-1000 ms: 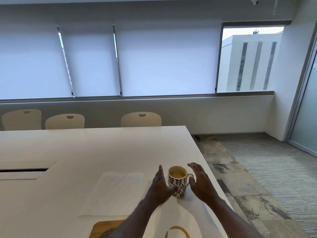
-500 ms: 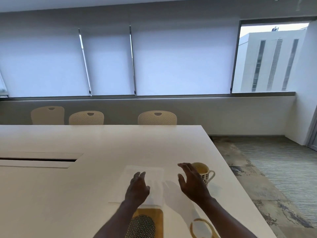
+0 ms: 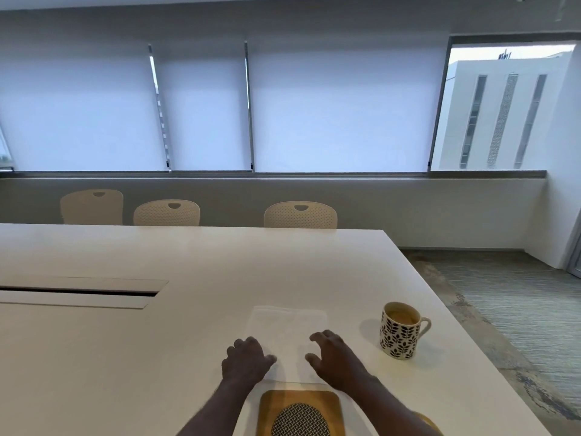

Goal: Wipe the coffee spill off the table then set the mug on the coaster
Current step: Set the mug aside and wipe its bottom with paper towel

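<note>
A white paper towel (image 3: 287, 328) lies flat on the white table (image 3: 188, 262). My left hand (image 3: 245, 361) rests over its near left edge, fingers curled down. My right hand (image 3: 334, 360) hovers over its near right edge with fingers spread. Neither hand grips anything. A mug (image 3: 401, 330) with a black leaf pattern, holding coffee, stands upright to the right of the towel, apart from both hands. A wooden coaster (image 3: 300, 413) with a woven oval centre sits at the near edge. A brown coffee spill (image 3: 429, 420) peeks out behind my right forearm.
The table's right edge (image 3: 465, 341) runs close to the mug, with patterned carpet (image 3: 518, 309) beyond. A cable slot (image 3: 78, 292) is recessed in the table at the left. Three cream chairs (image 3: 300, 215) stand along the far side under the blinds.
Both hands left the mug and moved left onto the paper towel. The view shifted left, so the mug now stands alone at the right.
</note>
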A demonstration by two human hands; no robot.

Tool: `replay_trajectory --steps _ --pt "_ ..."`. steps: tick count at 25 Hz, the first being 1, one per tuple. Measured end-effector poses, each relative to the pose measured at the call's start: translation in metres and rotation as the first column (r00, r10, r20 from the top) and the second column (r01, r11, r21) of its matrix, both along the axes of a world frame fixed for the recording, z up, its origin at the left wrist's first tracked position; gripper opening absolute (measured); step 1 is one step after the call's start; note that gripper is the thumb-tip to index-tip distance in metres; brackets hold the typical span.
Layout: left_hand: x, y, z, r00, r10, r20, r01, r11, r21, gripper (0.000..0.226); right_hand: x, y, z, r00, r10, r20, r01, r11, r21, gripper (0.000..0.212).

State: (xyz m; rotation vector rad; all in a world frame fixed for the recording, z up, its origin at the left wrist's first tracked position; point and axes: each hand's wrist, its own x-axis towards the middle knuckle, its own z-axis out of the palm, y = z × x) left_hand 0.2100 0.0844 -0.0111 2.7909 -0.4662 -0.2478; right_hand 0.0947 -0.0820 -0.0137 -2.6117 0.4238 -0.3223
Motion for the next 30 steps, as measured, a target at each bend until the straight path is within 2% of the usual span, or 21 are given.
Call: replay_trajectory --steps 9,13,18,20,24,30 --pt "0.011 -0.003 -0.001 1.000 0.004 -0.004 -0.004 0.999 0.041 0.068 0.003 0.006 -0.003 0.986 -0.118 -0.122 0.118 0.993 -0.006 0.055" --pt "0.010 -0.009 0.005 0.992 0.080 -0.093 -0.079 0.997 0.017 0.072 0.003 0.003 -0.010 0.979 -0.106 -0.174 0.101 0.994 -0.037 0.056" --pt "0.013 -0.010 0.011 0.974 0.181 -0.139 -0.176 0.983 0.047 0.083 0.008 0.000 -0.012 0.983 -0.094 -0.159 0.088 0.995 -0.045 0.055" --pt "0.012 -0.009 0.014 0.969 0.192 -0.157 -0.197 0.980 -0.016 0.078 0.009 -0.001 -0.013 0.984 -0.092 -0.155 0.086 0.995 -0.048 0.054" --pt "0.016 -0.004 0.015 0.956 0.183 -0.230 -0.236 0.945 -0.229 0.052 0.009 -0.002 -0.012 0.983 -0.081 -0.167 0.072 0.996 -0.059 0.053" --pt "0.014 -0.004 0.021 0.924 0.193 -0.329 -0.307 0.888 -0.343 0.047 0.009 -0.002 -0.011 0.980 -0.071 -0.187 0.060 0.996 -0.067 0.056"
